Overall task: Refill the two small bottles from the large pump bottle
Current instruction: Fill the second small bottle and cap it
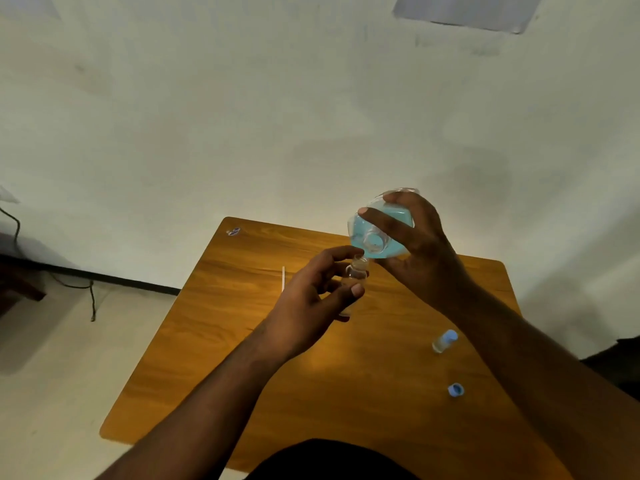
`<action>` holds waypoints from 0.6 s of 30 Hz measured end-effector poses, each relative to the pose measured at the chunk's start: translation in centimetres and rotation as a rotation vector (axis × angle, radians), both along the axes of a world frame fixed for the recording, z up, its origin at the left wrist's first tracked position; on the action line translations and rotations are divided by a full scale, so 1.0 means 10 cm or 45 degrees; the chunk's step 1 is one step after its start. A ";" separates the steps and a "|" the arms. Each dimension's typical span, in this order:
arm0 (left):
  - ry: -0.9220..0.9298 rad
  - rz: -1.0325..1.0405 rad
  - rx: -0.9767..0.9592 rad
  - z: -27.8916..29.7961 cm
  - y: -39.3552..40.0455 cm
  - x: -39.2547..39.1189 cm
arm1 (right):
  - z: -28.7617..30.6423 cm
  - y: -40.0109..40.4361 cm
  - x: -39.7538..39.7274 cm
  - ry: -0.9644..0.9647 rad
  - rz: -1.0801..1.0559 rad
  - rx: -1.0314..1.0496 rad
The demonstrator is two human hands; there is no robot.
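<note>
My right hand (415, 251) grips the large clear bottle (377, 230) of blue liquid, tipped so its open neck points down and toward me. Just below that neck, my left hand (311, 299) holds a small clear bottle (355, 271) upright with its mouth uncovered. The two openings nearly touch. A second small bottle (444, 341) with a blue cap stands on the wooden table (214, 341) at the right. A loose blue cap (455, 389) lies nearer to me on the table.
A thin white tube (283, 278) lies on the table behind my left hand. A small bluish scrap (233, 231) sits at the table's far left corner. Pale floor surrounds the table; a dark cable (91, 299) trails at the left.
</note>
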State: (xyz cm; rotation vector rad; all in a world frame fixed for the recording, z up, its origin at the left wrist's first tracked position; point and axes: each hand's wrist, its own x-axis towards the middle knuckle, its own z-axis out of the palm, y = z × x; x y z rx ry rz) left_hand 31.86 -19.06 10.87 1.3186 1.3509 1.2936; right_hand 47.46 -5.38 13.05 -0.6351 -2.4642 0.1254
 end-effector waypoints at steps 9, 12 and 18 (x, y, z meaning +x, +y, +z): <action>-0.011 -0.002 0.030 0.04 0.05 0.02 | 0.05 0.06 -0.03 -0.083 -0.015 0.127; -0.016 0.021 0.049 0.06 0.07 0.02 | 0.09 0.08 -0.03 -0.095 -0.029 0.160; -0.076 0.066 0.054 0.07 0.10 0.04 | 0.16 0.10 -0.01 -0.115 -0.023 0.188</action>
